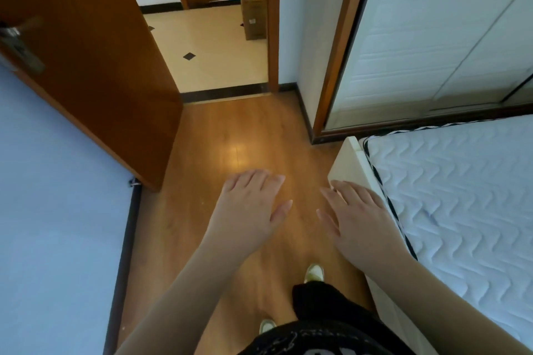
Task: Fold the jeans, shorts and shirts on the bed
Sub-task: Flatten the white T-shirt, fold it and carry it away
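Here both hands are released, palms down, fingers straight, grasping nothing: the left hand (253,204) hangs over the wooden floor (236,135), the right hand (360,219) near the corner of the bed (461,181) at right. The bed's white quilted mattress shows bare at that corner. A brown door (86,52) stands open at far left.

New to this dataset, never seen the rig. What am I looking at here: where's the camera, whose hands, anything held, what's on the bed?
There is one picture, from a wide-angle camera on a person's head, looking forward and down. No robot: the left hand and right hand are the person's own, both open, fingers straight, held over the wooden floor and holding nothing. The bed is at the right; the part in view shows only a bare quilted mattress, with no clothes visible. Ahead is an open door and a wardrobe.
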{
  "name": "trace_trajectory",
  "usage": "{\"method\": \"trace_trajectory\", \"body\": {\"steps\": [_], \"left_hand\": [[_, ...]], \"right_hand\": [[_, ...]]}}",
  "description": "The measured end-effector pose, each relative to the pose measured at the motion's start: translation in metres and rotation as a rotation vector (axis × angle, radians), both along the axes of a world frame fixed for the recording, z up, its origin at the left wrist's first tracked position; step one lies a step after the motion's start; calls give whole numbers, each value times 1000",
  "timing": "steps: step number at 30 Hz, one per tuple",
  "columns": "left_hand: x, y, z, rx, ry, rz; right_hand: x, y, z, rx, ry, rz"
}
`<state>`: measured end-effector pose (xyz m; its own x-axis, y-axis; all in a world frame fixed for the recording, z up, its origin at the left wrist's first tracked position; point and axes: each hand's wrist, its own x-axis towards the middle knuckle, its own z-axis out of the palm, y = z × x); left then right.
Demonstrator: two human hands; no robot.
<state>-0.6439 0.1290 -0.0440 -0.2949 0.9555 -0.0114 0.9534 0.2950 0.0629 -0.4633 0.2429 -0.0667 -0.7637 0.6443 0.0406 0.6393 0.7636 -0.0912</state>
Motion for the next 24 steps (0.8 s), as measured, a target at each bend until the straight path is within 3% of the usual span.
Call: {"method": "trace_trajectory", "body": {"steps": [12,24], "left_hand": [[-80,204,11,-54,81,-128],[-178,340,-6,-91,-22,-174]], "right_hand": [[-83,189,-3,103,109,-23],[-173,313,-16,25,50,-79]]}}
